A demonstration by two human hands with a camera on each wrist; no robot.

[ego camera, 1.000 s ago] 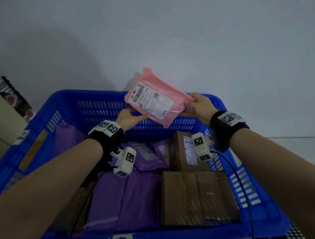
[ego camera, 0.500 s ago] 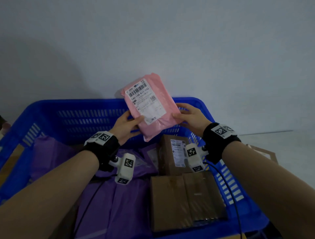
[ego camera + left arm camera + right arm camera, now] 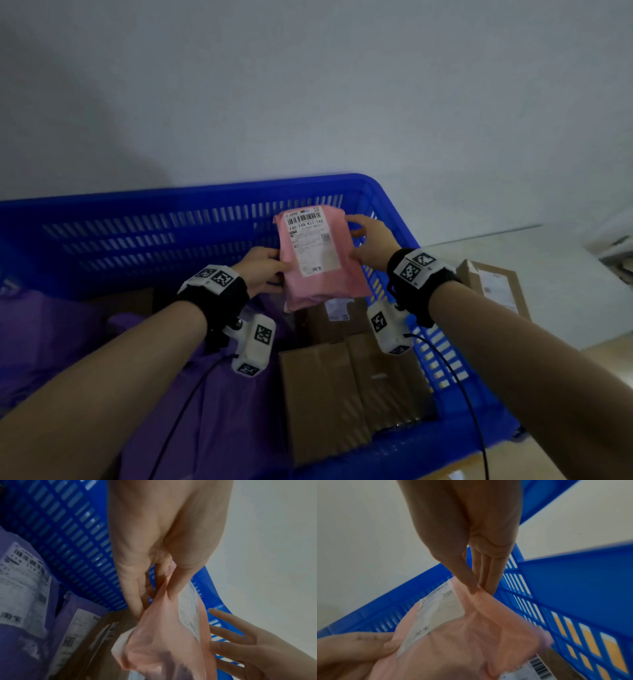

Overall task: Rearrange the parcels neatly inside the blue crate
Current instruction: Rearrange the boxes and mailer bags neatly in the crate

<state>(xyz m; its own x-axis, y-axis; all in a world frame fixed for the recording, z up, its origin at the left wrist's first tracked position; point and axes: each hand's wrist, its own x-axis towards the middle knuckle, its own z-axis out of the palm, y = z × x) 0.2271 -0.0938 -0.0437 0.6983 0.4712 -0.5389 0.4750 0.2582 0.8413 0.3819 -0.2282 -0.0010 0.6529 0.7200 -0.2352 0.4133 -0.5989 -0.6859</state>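
The pink parcel is a soft plastic mailer bag with a white shipping label on its front, and it is held upright in the air above the far right corner of the blue crate, its label toward the person. The left hand pinches its left edge between thumb and fingers, and the right hand pinches the upper right edge in the same way; in the wrist views the film wrinkles and pulls into folds at both pinches. From this I judge that the parcel is light and limp, with something soft inside, and not fragile. The smooth film can slip, so I think it is better to hold it at the two side edges, as now, or flat under the body, and not only at one corner, where it would hang down and fold. Below it a brown cardboard box stands near the far wall of the crate, and two more brown boxes lie flat in the near right part. Purple mailer bags fill the left and middle of the crate. Outside the crate, to the right, one more cardboard box lies on a pale surface.
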